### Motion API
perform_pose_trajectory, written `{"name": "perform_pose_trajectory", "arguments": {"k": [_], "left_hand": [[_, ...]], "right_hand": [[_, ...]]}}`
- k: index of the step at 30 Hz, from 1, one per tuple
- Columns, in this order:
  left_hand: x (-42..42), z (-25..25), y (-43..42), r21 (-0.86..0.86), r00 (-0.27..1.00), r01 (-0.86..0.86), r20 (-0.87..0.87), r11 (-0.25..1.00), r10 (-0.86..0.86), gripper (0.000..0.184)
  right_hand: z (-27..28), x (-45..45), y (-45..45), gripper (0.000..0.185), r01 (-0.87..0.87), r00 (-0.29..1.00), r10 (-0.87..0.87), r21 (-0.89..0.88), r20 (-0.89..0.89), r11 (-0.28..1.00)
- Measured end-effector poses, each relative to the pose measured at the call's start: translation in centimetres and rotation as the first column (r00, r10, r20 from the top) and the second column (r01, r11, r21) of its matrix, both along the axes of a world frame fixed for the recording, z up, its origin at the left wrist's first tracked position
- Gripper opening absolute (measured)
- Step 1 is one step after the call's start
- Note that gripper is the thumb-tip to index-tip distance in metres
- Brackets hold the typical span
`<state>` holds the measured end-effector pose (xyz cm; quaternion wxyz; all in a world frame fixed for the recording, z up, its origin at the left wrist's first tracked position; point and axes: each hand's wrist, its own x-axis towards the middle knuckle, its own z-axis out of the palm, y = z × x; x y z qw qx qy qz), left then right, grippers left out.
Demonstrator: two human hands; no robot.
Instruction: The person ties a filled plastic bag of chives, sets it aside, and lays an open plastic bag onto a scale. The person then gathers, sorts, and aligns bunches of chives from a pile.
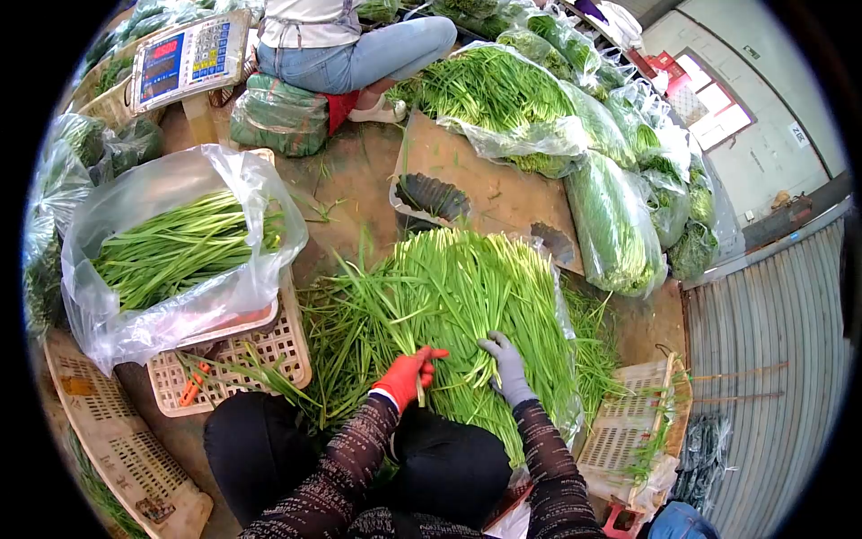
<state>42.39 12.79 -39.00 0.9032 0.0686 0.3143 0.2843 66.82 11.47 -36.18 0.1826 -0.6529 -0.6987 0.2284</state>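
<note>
A wide heap of garlic chives [449, 269] lies in front of my knees, pale ends toward the far side. My left hand [409, 375], in a red glove, is closed around a small bunch of chives [388, 310] that fans up and away to the left. Its index finger points out to the right. In a grey glove, my right hand [510, 368] rests on the heap's right part, fingers curled round some chive stalks [486, 337]. Loose chives [337, 346] spread on the left of the heap.
At left, a clear plastic bag [117, 242] holding chives sits on a perforated crate [294, 337] with an orange-handled tool [193, 384]. Behind stand a digital scale [190, 61] and a seated person [377, 58]. Bagged greens [615, 225] line the right; another crate [624, 431] is near.
</note>
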Motion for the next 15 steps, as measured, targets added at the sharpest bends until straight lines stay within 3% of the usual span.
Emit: {"name": "perform_pose_trajectory", "arguments": {"k": [2, 4, 5, 7, 8, 10, 12, 14, 15], "left_hand": [[1.3, -1.1, -0.7, -0.042, 0.994, 0.093, 0.060, 0.995, -0.090, 0.046], [1.8, -1.1, -0.9, -0.056, 0.985, 0.106, 0.145, 0.993, -0.097, 0.047], [2.0, -0.9, -0.8, -0.065, 0.969, 0.116, 0.227, 0.991, -0.099, 0.048], [2.5, -1.2, -0.7, -0.065, 0.967, 0.108, 0.239, 0.992, -0.090, 0.045], [2.8, -1.5, -0.8, -0.132, 0.977, 0.101, 0.200, 0.986, -0.073, 0.043], [3.0, -1.3, -0.8, -0.229, 0.985, 0.079, 0.167, 0.970, -0.041, 0.038], [3.1, -1.8, -0.9, -0.213, 0.986, 0.085, 0.160, 0.973, -0.051, 0.037], [3.2, -2.2, -0.7, -0.214, 0.984, 0.114, 0.162, 0.970, -0.080, 0.036], [3.2, -2.3, -0.6, -0.215, 0.984, 0.114, 0.159, 0.970, -0.080, 0.036]], "right_hand": [[0.7, -1.8, -0.6, 0.041, 0.137, 0.950, -0.143, -0.041, -0.277, 0.990], [4.3, -3.3, -1.3, 0.048, -0.067, 0.970, 0.005, 0.249, 0.243, 0.966], [4.2, -3.0, -1.5, 0.048, -0.065, 0.970, 0.004, 0.245, 0.244, 0.967], [3.9, -2.1, -2.0, 0.049, 0.194, 0.955, -0.241, 0.249, 0.174, 0.949], [4.2, -2.1, -2.3, 0.045, 0.374, 0.922, -0.380, 0.078, 0.074, 0.924], [2.6, -1.2, -2.7, 0.043, 0.390, 0.920, -0.391, 0.035, 0.017, 0.920], [1.4, -0.7, -3.1, 0.041, 0.401, 0.915, -0.401, -0.011, -0.041, 0.916], [3.1, -3.8, -2.4, 0.037, 0.418, 0.904, -0.403, -0.093, 0.142, 0.904], [2.2, -4.5, -2.3, 0.037, 0.418, 0.904, -0.403, -0.095, 0.140, 0.904]]}}
